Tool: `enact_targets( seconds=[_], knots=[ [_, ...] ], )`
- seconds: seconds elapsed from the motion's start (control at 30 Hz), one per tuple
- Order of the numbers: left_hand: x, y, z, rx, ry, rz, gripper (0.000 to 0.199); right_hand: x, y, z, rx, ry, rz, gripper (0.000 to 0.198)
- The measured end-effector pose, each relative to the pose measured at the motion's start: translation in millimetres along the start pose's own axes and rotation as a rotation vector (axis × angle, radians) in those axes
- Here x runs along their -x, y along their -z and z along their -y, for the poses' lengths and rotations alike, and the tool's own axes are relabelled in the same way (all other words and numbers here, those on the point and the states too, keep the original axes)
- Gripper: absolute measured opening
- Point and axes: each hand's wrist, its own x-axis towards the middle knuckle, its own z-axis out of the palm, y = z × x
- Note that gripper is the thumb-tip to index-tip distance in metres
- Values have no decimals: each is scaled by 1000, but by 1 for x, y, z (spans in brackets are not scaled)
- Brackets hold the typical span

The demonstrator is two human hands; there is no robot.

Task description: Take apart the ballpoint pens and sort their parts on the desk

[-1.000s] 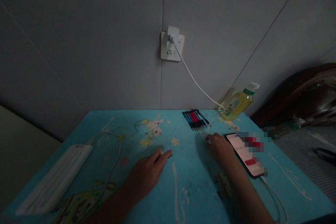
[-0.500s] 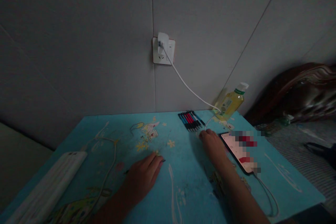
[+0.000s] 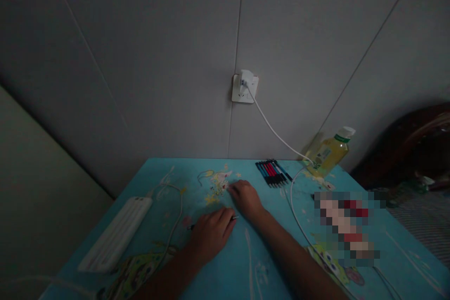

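My left hand (image 3: 213, 232) rests on the blue patterned tabletop (image 3: 225, 272), its fingers closed around a dark pen (image 3: 236, 217). The pen lies across under the palm, its tip and rear end poking out on either side. Just beyond it, my right hand (image 3: 248, 199) touches the table with fingers curled together over the printed cartoon figure. Whether anything is in those fingers is hidden. Farther right, a neat row of pens (image 3: 272, 173), black, blue and red, lies side by side near the wall.
A white power strip (image 3: 117, 234) with a cable lies at left. A bottle of yellow liquid (image 3: 330, 154) stands at the back right. A white cord (image 3: 269, 124) droops from the wall socket (image 3: 236, 89) onto the table. A phone-like object (image 3: 344, 225), blurred out, lies at right.
My right hand has moved left, away from the row of pens, to beside my left hand. The left hand still holds the pen. The view has shifted, so the scene sits farther right.
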Motion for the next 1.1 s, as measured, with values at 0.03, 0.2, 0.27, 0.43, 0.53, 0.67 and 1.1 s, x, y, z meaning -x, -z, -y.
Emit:
enact_targets(
  seconds=[0.03, 0.2, 0.27, 0.43, 0.53, 0.67, 1.1],
  knots=[
    [0, 0, 1, 0, 14, -2, 19, 1, 1, 2, -13, 7, -8, 23],
    [-2, -1, 3, 3, 44, -48, 19, 34, 9, 3, -273, 33, -55, 37],
    [-2, -4, 2, 1, 32, -60, 19, 51, 9, 1, -369, 7, -31, 44],
    [-1, -11, 0, 2, -27, -77, 18, 72, 4, 1, -405, -19, 42, 47],
    [0, -14, 1, 7, -51, -88, 17, 71, 8, 2, -382, -5, 59, 42],
    [2, -20, 5, 17, -82, -105, 20, 73, 17, 1, -410, 15, 60, 26],
    [3, -19, 11, 96, -64, -129, 21, 66, 32, -26, -321, -20, -104, 17]
  ],
)
